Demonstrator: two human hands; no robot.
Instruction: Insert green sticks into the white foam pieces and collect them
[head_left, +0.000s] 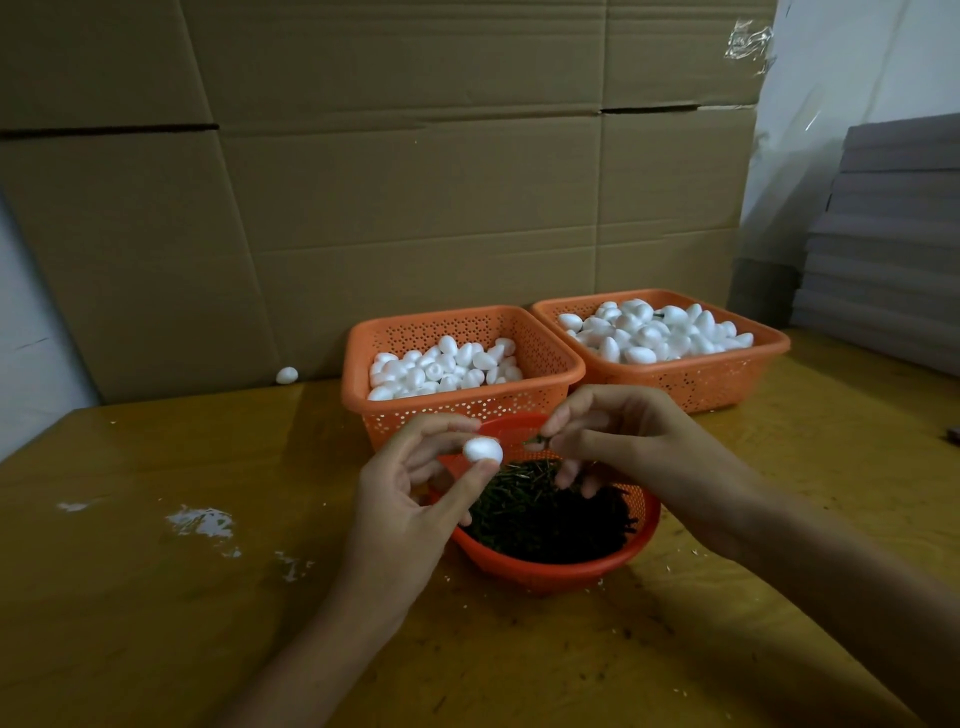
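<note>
One stray foam piece (287, 375) is lying alone at the middle left of the frame, against the foot of the cardboard wall (363, 208). Below it, white smears (200, 522) are showing on the wooden table (156, 649).

Toward the centre, the left hand (410, 499) is pinching a white foam piece (483, 450) between thumb and fingertips, holding it above the near rim of the left basket (353, 364), which is holding loose foam pieces. Just right of it, the right hand (639, 441) is pinching a green stick (535, 441) between thumb and forefinger, its tip aiming at the foam and seemingly not yet touching. Both hands are hovering over the round orange bowl (545, 569) heaped with green sticks (550, 514).

At the right, a second basket (769, 343) is holding more foam pieces, at least one showing a dark stem, so it is probably serving as the collecting place.

The risk is lying in the push. The stick is thin and only a short tip is showing, so an off-centre entry could be tearing the soft foam or coming out its side. The light foam, gripped only at the fingertips, could be popping loose and dropping into the bowl.
</note>
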